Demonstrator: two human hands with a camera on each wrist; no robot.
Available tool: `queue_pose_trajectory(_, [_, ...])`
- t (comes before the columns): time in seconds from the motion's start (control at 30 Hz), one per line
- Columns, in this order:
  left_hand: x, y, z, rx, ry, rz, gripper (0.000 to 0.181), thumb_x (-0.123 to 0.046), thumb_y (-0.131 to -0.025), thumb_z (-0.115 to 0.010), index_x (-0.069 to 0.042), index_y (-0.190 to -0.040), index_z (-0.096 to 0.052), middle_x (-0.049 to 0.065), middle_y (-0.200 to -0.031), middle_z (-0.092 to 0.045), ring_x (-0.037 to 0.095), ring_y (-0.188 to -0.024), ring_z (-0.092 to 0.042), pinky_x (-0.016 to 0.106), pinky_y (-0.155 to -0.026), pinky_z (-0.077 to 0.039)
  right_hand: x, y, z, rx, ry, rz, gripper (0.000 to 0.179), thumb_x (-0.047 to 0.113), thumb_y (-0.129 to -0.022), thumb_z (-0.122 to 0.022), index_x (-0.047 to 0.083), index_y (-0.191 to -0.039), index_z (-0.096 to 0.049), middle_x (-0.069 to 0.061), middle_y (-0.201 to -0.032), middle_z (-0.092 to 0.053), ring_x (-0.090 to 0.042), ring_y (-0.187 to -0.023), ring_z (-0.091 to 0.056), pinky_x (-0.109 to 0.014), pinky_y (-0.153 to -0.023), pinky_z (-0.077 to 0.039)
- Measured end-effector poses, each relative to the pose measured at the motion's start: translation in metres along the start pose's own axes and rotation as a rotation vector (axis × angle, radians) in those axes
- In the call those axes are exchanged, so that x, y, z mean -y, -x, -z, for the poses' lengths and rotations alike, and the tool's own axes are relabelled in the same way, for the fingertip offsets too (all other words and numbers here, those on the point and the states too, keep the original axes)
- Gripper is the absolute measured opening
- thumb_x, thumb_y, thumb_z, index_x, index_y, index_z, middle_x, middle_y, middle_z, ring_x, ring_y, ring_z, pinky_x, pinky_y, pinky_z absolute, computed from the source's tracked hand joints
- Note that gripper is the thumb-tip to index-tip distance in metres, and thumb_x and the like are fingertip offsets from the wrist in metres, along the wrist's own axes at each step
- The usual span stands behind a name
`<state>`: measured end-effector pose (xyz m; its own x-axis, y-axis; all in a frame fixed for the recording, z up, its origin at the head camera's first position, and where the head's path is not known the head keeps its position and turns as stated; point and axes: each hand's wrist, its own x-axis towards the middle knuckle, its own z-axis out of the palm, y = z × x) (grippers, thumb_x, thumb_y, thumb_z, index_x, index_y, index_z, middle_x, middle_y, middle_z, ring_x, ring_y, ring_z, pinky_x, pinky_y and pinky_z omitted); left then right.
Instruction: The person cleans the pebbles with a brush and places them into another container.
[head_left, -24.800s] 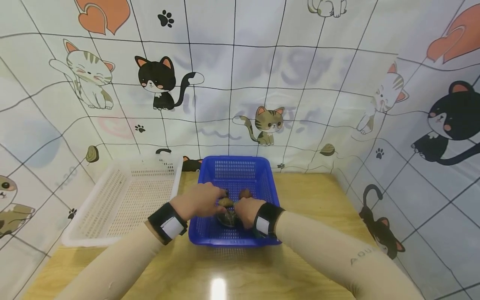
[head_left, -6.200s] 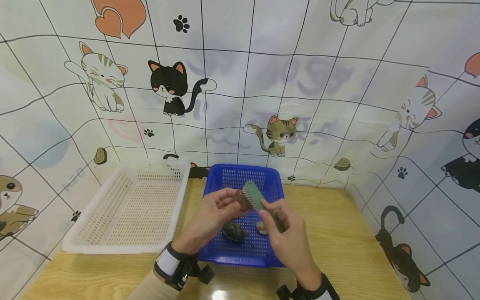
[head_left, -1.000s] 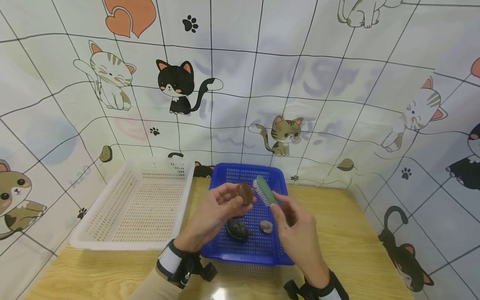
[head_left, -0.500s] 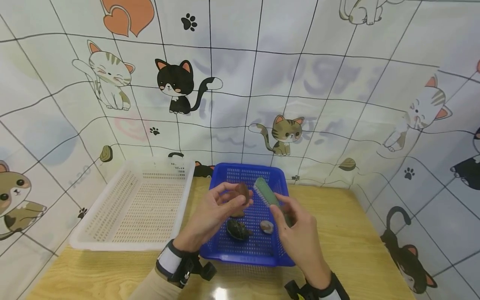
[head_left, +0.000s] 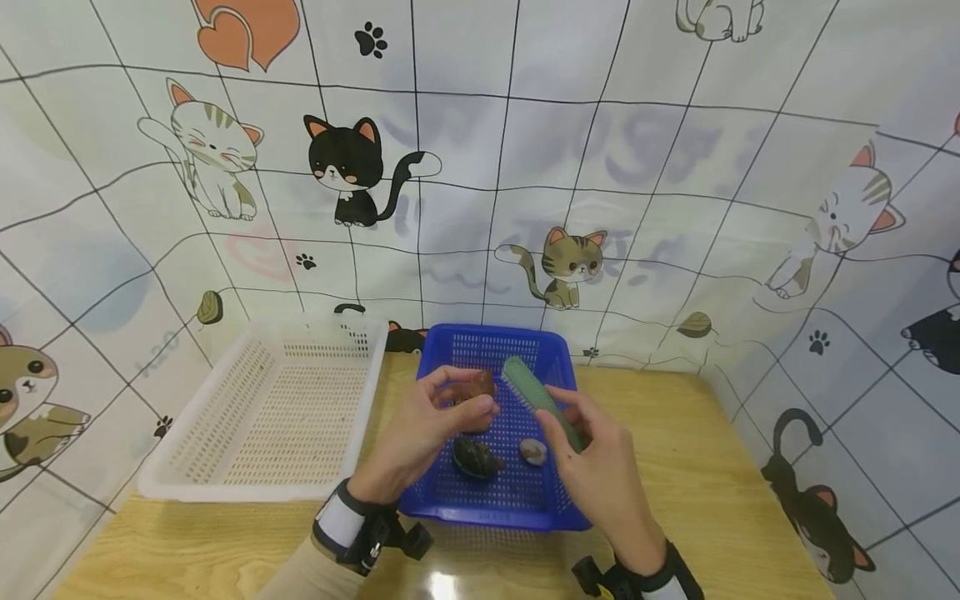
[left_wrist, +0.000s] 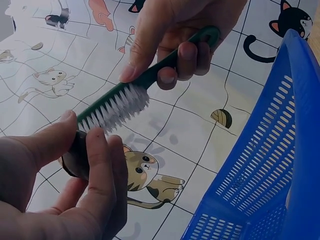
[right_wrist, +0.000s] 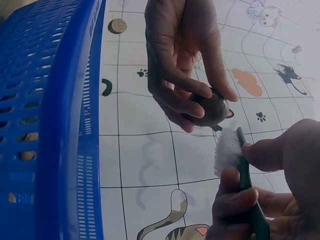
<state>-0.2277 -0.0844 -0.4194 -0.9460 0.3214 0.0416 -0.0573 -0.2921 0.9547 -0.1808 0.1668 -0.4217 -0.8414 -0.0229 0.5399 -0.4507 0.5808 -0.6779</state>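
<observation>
Above the blue basket, my left hand holds a smooth, rounded brown stone between thumb and fingers. It looks dark and glossy as a stone in the right wrist view. My right hand grips a green brush by its handle. White bristles face the stone, with a small gap in the right wrist view. Inside the basket lie a dark, streaked, shell-like object and a small pale stone. Something brownish shows below the left hand, partly hidden.
To the left of the blue basket stands a larger white perforated basket. Both sit on a wooden table. A cat-printed sheet rises behind and along both sides. Each wrist wears a strapped camera.
Earlier both hands reached into the blue basket; later the bristles touched the stone. Over the last second, the stone has turned in my left fingers and the brush has tilted, its back more visible.
</observation>
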Motion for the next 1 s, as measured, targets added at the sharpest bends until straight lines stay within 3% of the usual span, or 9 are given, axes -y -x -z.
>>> queue_pose_trajectory(0.2, [-0.0011, -0.0009, -0.0002, -0.023, -0.03, 0.001, 0.053, 0.0, -0.104, -0.082, 0.001, -0.153, -0.062, 0.011, -0.13, -0.07, 0.02, -0.112, -0.082, 0.04, -0.103, -0.074, 0.0024, 0.0014, 0.001, 0.005, -0.023, 0.002, 0.034, 0.015, -0.111, -0.082, 0.013, -0.145, -0.078, 0.001, -0.085, -0.069, -0.003, -0.066, -0.054, -0.022, -0.053, -0.048])
queue_pose_trajectory(0.43, [0.0001, -0.0007, 0.0019, -0.019, -0.055, -0.018, 0.055, 0.0, -0.101, -0.086, -0.001, -0.153, -0.068, 0.013, -0.138, -0.07, 0.023, -0.122, -0.081, 0.039, -0.107, -0.072, 0.004, 0.0019, 0.0017, -0.017, -0.043, 0.006, 0.034, 0.015, -0.111, -0.081, 0.014, -0.145, -0.079, 0.001, -0.086, -0.069, -0.004, -0.067, -0.054, -0.022, -0.054, -0.047])
queue_pose_trajectory(0.6, [-0.0006, 0.0005, 0.0027, -0.002, -0.059, -0.036, 0.057, -0.009, -0.103, -0.09, -0.001, -0.156, -0.069, 0.015, -0.146, -0.074, 0.019, -0.12, -0.084, 0.035, -0.109, -0.071, 0.0036, 0.0019, 0.0007, -0.021, -0.056, 0.039, 0.034, 0.012, -0.111, -0.081, 0.014, -0.145, -0.079, 0.004, -0.083, -0.066, -0.003, -0.065, -0.051, -0.022, -0.052, -0.045])
queue_pose_trajectory(0.83, [-0.0036, 0.0015, 0.0028, 0.06, -0.025, -0.064, 0.056, -0.004, -0.111, -0.078, 0.001, -0.164, -0.061, 0.026, -0.165, -0.064, 0.03, -0.137, -0.08, 0.035, -0.118, -0.066, 0.0005, 0.0015, -0.0029, -0.011, -0.061, 0.073, 0.035, 0.01, -0.111, -0.081, 0.014, -0.145, -0.079, 0.006, -0.081, -0.064, 0.0, -0.062, -0.046, -0.021, -0.05, -0.042])
queue_pose_trajectory(1.0, [-0.004, 0.0018, 0.0029, 0.09, -0.025, -0.048, 0.057, -0.006, -0.115, -0.071, 0.0, -0.17, -0.055, 0.03, -0.169, -0.061, 0.032, -0.142, -0.077, 0.035, -0.116, -0.067, -0.0018, 0.0014, -0.005, -0.007, -0.051, 0.07, 0.034, 0.01, -0.111, -0.081, 0.013, -0.145, -0.079, 0.007, -0.08, -0.063, 0.001, -0.061, -0.045, -0.021, -0.05, -0.041])
